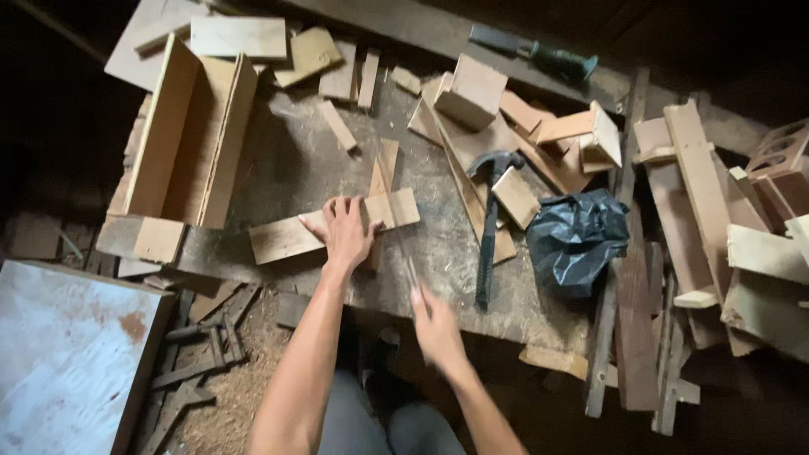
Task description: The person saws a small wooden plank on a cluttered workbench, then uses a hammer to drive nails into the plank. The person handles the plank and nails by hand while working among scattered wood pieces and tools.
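While the left hand (348,234) presses flat, fingers spread, on a board (286,238) lying on the bench (438,253), the work looks to be at the holding-down stage. Just right of that palm the right hand (436,324) is motion-blurred; it seems to pinch something thin, but I cannot tell its grip. Further right lie a hammer (489,227) and a black bag (577,240). Any next move needs the board held steady.

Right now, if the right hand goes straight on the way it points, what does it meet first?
Probably the plank that the left hand presses on the bench. The right hand is blurred and points up and left toward it; depth is unclear.
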